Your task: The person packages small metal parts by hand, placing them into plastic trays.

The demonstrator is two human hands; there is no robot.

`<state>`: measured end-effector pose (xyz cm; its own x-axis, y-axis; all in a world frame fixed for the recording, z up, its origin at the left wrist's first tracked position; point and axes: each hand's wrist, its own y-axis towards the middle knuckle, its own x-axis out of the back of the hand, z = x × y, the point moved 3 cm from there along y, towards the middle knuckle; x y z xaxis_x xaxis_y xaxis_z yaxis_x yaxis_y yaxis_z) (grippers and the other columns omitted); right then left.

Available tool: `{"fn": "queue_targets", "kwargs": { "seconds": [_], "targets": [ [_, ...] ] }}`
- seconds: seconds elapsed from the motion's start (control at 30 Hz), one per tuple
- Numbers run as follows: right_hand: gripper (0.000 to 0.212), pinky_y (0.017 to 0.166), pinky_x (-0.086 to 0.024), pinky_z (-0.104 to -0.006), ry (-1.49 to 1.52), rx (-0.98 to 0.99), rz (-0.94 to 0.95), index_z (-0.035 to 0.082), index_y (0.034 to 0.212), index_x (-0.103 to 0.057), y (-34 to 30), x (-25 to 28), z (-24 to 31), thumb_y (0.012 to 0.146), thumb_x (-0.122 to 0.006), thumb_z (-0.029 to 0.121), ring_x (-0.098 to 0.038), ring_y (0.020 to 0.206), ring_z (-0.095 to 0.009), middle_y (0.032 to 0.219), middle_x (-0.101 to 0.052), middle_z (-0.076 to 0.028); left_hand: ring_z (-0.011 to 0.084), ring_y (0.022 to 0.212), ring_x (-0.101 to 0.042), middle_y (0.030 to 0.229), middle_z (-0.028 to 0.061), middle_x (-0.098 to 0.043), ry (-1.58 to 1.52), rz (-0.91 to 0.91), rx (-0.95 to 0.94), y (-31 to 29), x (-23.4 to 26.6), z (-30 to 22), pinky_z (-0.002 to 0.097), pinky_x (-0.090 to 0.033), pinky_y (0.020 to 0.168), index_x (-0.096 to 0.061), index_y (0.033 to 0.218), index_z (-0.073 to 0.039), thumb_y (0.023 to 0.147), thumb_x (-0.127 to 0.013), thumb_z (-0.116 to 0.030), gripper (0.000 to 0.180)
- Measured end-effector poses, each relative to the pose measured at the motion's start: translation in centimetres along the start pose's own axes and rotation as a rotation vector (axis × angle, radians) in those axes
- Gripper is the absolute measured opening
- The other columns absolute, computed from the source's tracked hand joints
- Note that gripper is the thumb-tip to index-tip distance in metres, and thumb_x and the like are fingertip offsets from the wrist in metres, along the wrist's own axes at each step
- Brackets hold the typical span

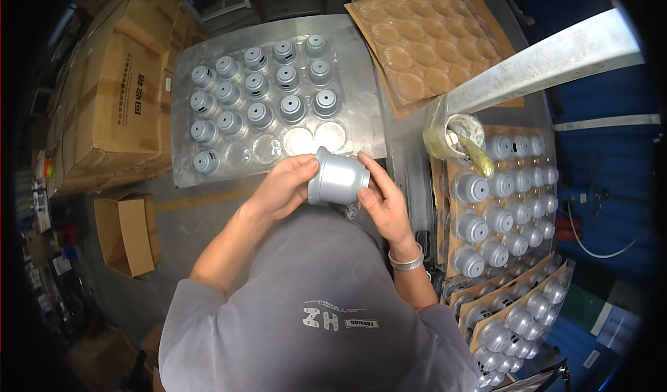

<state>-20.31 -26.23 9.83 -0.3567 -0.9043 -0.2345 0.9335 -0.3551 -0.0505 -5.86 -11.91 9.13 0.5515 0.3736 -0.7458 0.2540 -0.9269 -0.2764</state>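
Note:
Between my two hands, a silver-grey stepped metal-looking cup (338,177) is held on its side in front of my chest. My left hand (283,186) grips its wide rimmed end, thumb on top. At the narrow end, the fingers and thumb of my right hand (380,194) close around it; a bracelet sits on that wrist. Just beyond, a clear plastic tray (266,149) on the metal table (365,114) carries several similar grey cups (260,115), narrow ends up. Some round pockets along the tray's near edge hold no cup.
Large cardboard boxes (111,79) stand at the left, with a small open carton (128,236) below. A clear tray (431,34) lies on cardboard at the back right. A pale metal beam (549,62) reaches in above stacked trays of grey cups (500,218) at my right.

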Motion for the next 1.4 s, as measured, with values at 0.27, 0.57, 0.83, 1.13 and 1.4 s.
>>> {"fn": "queue_targets", "kwargs": {
  "seconds": [0.27,0.57,0.83,1.13,1.4],
  "targets": [
    [0.055,0.100,-0.047,-0.0342,-0.025,0.002,-0.122,-0.007,0.144,-0.040,-0.1,0.6,-0.4,0.100,-0.060,0.020,-0.053,0.124,-0.025,0.134,-0.052,-0.020,0.0212,0.115,-0.059,0.123,0.0140,-0.063,0.467,-0.011,-0.178,-1.0,-0.2,0.3,0.0351,-0.045,0.101,-0.052,0.135,0.005,0.090,-0.072,-0.022,0.057],
    [0.057,0.103,-0.043,-0.0334,-0.086,-0.143,-0.137,-0.007,0.144,-0.041,-0.5,0.9,-0.6,0.101,-0.058,0.027,-0.054,0.122,-0.023,0.133,-0.054,-0.017,0.0221,0.120,-0.058,0.127,0.0132,-0.064,0.733,0.006,-0.179,-1.3,-1.1,-0.5,0.0358,-0.042,0.105,-0.055,0.134,0.004,0.087,-0.072,-0.014,0.053],
    [0.059,0.108,-0.041,-0.0389,-0.039,0.127,-0.004,-0.009,0.145,-0.037,-0.2,0.3,0.5,0.098,-0.062,0.016,-0.045,0.134,-0.029,0.146,-0.042,-0.022,0.0161,0.104,-0.063,0.116,0.0100,-0.066,0.368,0.045,-0.079,-1.0,-1.0,-0.8,0.0322,-0.050,0.092,-0.055,0.132,0.003,0.089,-0.070,-0.010,0.048],
    [0.060,0.108,-0.042,-0.0406,-0.133,0.249,-0.015,-0.007,0.142,-0.043,-0.6,0.2,1.0,0.092,-0.069,0.013,-0.044,0.136,-0.031,0.148,-0.041,-0.022,0.0129,0.087,-0.064,0.097,0.0069,-0.068,0.525,-0.136,-0.157,-1.2,-1.4,-0.6,0.0277,-0.055,0.075,-0.063,0.119,0.003,0.091,-0.070,-0.017,0.035],
    [0.062,0.114,-0.036,-0.0423,-0.063,0.255,0.064,-0.006,0.142,-0.044,-0.7,0.3,0.1,0.090,-0.072,0.012,-0.040,0.139,-0.031,0.150,-0.038,-0.022,0.0118,0.082,-0.061,0.090,0.0065,-0.067,0.470,-0.197,-0.092,-0.6,-1.5,-0.7,0.0280,-0.051,0.072,-0.067,0.105,0.003,0.100,-0.056,-0.032,0.037]
  ]
}}
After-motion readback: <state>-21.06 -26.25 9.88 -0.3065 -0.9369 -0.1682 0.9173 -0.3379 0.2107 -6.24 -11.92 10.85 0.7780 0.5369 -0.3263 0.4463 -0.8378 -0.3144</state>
